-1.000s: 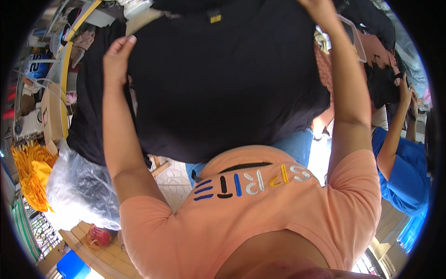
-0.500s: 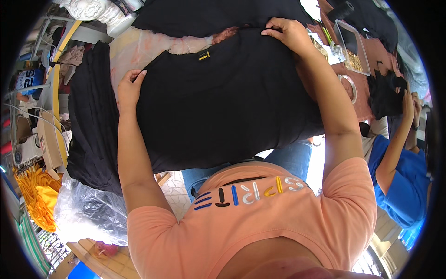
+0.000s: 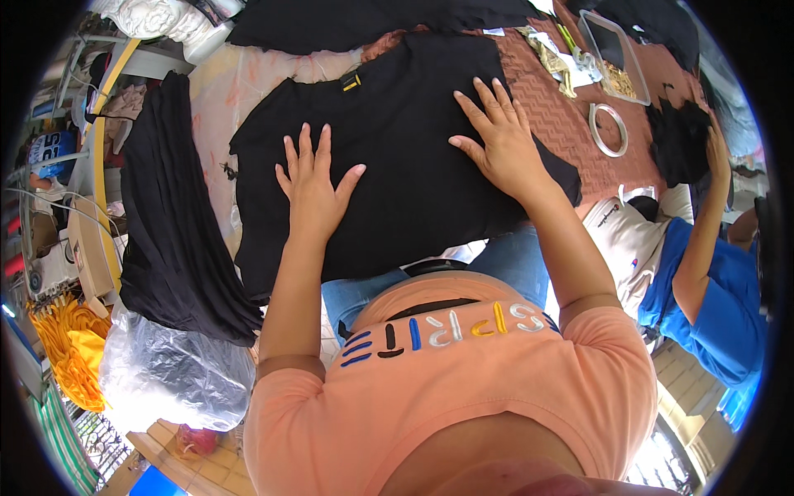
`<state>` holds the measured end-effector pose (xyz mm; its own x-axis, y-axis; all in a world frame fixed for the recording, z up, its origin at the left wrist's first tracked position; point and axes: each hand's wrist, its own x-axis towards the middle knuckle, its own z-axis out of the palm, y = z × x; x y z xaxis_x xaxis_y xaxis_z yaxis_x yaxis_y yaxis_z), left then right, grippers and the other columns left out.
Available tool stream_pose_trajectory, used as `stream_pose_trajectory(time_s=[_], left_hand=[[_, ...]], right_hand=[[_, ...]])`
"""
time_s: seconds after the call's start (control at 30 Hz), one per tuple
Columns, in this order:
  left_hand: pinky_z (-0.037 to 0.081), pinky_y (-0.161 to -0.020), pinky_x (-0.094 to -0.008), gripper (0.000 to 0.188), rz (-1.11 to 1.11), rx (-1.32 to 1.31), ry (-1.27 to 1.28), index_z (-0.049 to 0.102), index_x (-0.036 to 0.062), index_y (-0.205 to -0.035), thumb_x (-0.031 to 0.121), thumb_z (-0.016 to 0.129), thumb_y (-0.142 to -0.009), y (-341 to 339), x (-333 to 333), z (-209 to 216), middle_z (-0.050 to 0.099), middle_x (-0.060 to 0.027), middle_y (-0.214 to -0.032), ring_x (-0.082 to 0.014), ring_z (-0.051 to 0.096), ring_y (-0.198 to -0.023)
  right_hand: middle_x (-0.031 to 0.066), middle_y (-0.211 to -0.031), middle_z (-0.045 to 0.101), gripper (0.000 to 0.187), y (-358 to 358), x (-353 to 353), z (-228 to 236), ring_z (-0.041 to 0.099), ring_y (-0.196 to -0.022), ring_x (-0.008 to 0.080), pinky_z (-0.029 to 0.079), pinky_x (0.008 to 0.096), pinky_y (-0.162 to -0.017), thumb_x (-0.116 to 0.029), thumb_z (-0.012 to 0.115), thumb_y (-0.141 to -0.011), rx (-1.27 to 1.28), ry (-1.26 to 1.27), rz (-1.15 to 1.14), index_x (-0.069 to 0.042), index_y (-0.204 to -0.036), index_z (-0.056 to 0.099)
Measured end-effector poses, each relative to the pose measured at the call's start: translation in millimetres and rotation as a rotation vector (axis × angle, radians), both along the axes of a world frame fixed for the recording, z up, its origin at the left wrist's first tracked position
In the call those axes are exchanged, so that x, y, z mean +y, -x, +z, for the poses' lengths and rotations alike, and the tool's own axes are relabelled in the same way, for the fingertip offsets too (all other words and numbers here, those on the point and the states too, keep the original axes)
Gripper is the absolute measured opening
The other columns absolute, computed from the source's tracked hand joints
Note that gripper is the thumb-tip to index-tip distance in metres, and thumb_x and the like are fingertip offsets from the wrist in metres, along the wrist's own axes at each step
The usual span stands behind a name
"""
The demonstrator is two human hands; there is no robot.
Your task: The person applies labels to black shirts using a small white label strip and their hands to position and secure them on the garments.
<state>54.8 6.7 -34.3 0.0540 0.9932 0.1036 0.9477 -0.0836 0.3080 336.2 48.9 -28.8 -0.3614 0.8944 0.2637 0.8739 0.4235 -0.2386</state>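
Note:
A black shirt [image 3: 389, 182] lies spread on the table before me, its neckline toward the far side with a small black and yellow label [image 3: 351, 82] there. My left hand [image 3: 314, 178] rests flat on the cloth's left half, fingers spread. On its right half my right hand [image 3: 502, 142] lies flat too, fingers apart and pointing away from me. Neither hand grips the fabric. The shirt's near edge hangs toward my lap.
More black cloth lies at the far edge [image 3: 372, 25] and in a heap [image 3: 169, 198] on the left. At right are a roll of tape [image 3: 608, 130], a clear plastic box [image 3: 616, 62] and a co-worker in blue [image 3: 711, 289] handling black fabric. A plastic bag [image 3: 174, 364] sits lower left.
Both hands have let go of the shirt's far corners and come down flat onto its middle, nearer to me. The shirt now lies flatter on the table.

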Motion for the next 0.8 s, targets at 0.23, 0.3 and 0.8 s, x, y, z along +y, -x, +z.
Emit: stream_pose_trajectory(time_s=[0.23,0.3,0.8], left_hand=[[0.014,-0.111,-0.0585,0.072,-0.019,0.074,-0.022,0.034,0.0156,-0.147,0.053,0.055,-0.089,10,2,-17,0.026,-0.0127,-0.154,-0.0365,0.017,-0.143],[0.015,-0.110,-0.0590,0.071,-0.022,0.051,-0.041,0.035,0.0149,-0.146,0.051,0.057,-0.089,15,2,-16,0.027,-0.0133,-0.153,-0.0372,0.019,-0.143],[0.043,-0.097,-0.0411,0.070,0.351,0.073,0.322,0.054,-0.0051,-0.123,0.051,0.066,-0.083,134,-98,39,0.055,-0.0259,-0.123,-0.0380,0.056,-0.113]], right_hand=[[0.0150,-0.146,0.038,0.062,-11,4,-23,0.029,-0.139,0.0340,0.023,0.0540,-0.111,-0.052,0.058,-0.087,0.011,-0.067,-0.045,-0.016,-0.137,0.048],[0.0167,-0.143,0.042,0.060,-20,2,-19,0.031,-0.138,0.0352,0.025,0.0536,-0.111,-0.051,0.060,-0.086,0.106,-0.065,-0.039,-0.015,-0.133,0.052],[0.0174,-0.095,0.069,0.055,-140,-89,26,0.067,-0.091,0.0335,0.051,0.0399,-0.079,-0.050,0.076,-0.069,0.088,0.292,-0.566,-0.004,-0.099,0.068]])
